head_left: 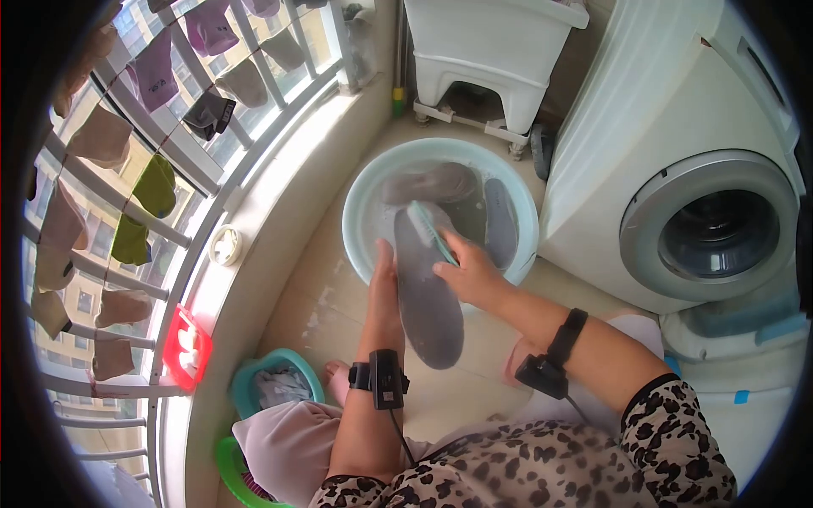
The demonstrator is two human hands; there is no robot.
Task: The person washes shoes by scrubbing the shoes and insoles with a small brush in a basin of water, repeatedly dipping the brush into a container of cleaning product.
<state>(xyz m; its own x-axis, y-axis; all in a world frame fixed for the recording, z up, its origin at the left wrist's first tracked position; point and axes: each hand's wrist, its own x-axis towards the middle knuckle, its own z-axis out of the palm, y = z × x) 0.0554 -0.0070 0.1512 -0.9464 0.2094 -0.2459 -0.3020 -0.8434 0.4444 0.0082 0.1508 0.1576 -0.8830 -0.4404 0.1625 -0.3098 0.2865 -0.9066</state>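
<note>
My left hand (385, 267) grips a long grey insole (429, 317) by its left edge, the fingers partly hidden behind it. The insole slants over the near rim of a pale blue basin (356, 245), its lower end hanging outside. In my right hand (470, 269) is a teal scrubbing brush (434, 230) with white bristles, its head on the upper part of the insole. Cloudy water fills part of the basin. A greyish shoe-shaped item (432, 182) lies in it at the back, and another grey insole (500, 222) rests along the right wall.
A white washing machine (584, 195) stands at right, and a white plastic tub stand (487, 76) behind the basin. At left are a teal bowl with cloth (284, 385), a green basin (229, 474) and a red basket (188, 347) on the ledge. Socks (155, 186) hang by the window.
</note>
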